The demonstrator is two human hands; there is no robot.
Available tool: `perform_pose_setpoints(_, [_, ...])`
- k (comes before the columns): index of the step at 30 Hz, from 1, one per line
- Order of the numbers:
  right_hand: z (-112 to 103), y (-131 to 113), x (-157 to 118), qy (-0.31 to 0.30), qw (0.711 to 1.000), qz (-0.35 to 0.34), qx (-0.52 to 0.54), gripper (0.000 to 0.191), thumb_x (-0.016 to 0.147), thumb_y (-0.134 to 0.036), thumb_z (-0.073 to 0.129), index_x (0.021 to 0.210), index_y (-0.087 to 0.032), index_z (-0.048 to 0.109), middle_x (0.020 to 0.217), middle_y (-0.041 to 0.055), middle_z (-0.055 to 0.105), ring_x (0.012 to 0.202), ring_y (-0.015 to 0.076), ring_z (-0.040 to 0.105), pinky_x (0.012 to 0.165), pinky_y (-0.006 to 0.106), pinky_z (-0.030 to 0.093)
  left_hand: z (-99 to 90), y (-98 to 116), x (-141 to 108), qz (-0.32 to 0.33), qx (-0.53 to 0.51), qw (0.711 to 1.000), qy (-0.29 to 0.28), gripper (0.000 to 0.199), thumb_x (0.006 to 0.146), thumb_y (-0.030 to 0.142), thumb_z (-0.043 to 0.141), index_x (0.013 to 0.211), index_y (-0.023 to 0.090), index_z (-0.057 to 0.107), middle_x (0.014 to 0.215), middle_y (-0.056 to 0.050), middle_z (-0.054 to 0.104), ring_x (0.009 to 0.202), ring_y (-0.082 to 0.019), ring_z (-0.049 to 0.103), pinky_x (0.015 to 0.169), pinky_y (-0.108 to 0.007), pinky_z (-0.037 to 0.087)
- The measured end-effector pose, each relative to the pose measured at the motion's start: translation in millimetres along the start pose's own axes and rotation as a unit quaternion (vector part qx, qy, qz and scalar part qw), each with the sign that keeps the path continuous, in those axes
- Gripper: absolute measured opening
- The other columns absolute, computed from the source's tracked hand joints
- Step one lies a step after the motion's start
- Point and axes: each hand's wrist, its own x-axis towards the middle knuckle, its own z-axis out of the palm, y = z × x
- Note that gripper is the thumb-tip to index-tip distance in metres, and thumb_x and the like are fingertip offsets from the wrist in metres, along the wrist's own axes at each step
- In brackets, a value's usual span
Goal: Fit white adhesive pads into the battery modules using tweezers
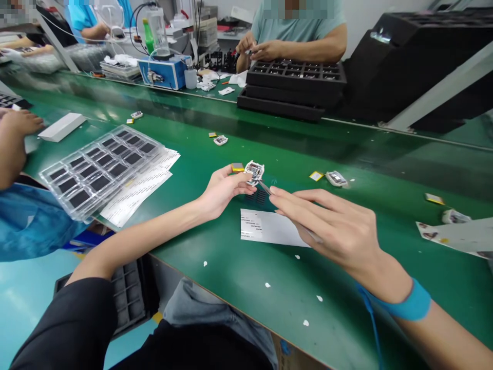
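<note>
Between the fingertips of my left hand [221, 191] is a small white device housing [254, 172] with its electronics exposed. A yellow-edged battery pouch [238, 167] sticks out beside it, over my fingers. My right hand [335, 221], with a blue wrist strap [408, 303], is closed around metal tweezers [265, 188]. Their tips reach the lower edge of the housing; whether they touch it I cannot tell. Beneath my hands, a white sheet of printed labels [265, 228] lies on the green table, partly covered by my right hand. Small dark strips [257, 197] show just above the sheet.
Similar housings [336, 178] with batteries [316, 176] are spread along the table [239, 277]. Clear trays [103, 164] lie on papers [138, 192] at left, near another person's hand [21, 121]. Opposite, a person works behind stacked black trays [292, 85]. White scraps [267, 284] dot the front.
</note>
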Motion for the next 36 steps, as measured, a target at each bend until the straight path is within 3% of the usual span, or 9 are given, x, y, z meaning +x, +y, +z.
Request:
perform_pose_setpoints(7, [-0.4,1.7,-3.8,-0.015,0.999,-0.037,-0.019,0.058,0.105,-0.009,0.068,0.155,-0.037,0.063,0.128,-0.0028,0.08,0.098,0.0241,0.082,0.073,0.035,0.067,-1.1,-3.4,-3.4,0.013,0.008,1.0,-0.007,0.034,0.092,0.003,0.067,0.069,0.017,0.046,0.073,-0.004,0.076,0.063,-0.012,0.075,0.071,-0.026,0.064])
perform_pose_setpoints(13, [0.7,1.6,-7.5,-0.047,0.998,-0.034,-0.02,0.053,0.107,-0.006,0.057,0.149,-0.037,0.067,0.128,-0.0035,0.08,0.104,0.0232,0.081,0.077,0.034,0.066,-2.9,-4.8,-3.0,0.011,0.014,1.0,-0.015,0.033,0.09,0.004,0.068,0.069,0.017,0.046,0.071,-0.002,0.075,0.062,-0.011,0.074,0.072,-0.026,0.065])
perform_pose_setpoints(17, [1.7,-0.7,-5.2,-0.023,0.999,-0.042,-0.018,0.049,0.107,-0.006,0.061,0.147,-0.033,0.067,0.124,-0.0024,0.081,0.1,0.0237,0.082,0.073,0.035,0.065,-2.2,-6.3,-3.6,0.01,0.013,1.0,-0.007,0.035,0.089,0.001,0.067,0.067,0.017,0.045,0.066,0.0,0.071,0.061,-0.012,0.074,0.068,-0.026,0.065])
perform_pose_setpoints(25, [1.1,-1.9,-7.0,-0.039,0.999,-0.012,-0.018,0.045,0.107,-0.013,0.066,0.143,-0.039,0.072,0.121,-0.0051,0.083,0.101,0.0241,0.082,0.075,0.035,0.067,-1.0,-8.8,-5.8,0.026,0.029,0.999,-0.015,0.033,0.087,0.003,0.07,0.068,0.017,0.047,0.063,0.001,0.069,0.061,-0.012,0.073,0.071,-0.027,0.066])
perform_pose_setpoints(31, [2.2,-6.0,-3.9,-0.028,0.997,-0.062,-0.047,0.051,0.107,-0.006,0.06,0.149,-0.034,0.066,0.125,-0.0032,0.081,0.098,0.0231,0.082,0.072,0.035,0.064,0.0,-8.9,-8.0,0.037,0.031,0.999,-0.004,0.034,0.087,0.003,0.07,0.065,0.017,0.047,0.062,0.003,0.066,0.059,-0.01,0.071,0.069,-0.026,0.066])
perform_pose_setpoints(36, [1.5,-9.9,0.9,-0.012,0.998,-0.061,-0.029,0.059,0.104,-0.001,0.062,0.155,-0.03,0.06,0.121,-0.0015,0.083,0.092,0.0238,0.081,0.069,0.036,0.062,1.8,-9.2,-8.2,0.042,0.034,0.998,0.01,0.035,0.086,0.001,0.069,0.063,0.016,0.047,0.061,0.004,0.064,0.058,-0.008,0.068,0.065,-0.023,0.063])
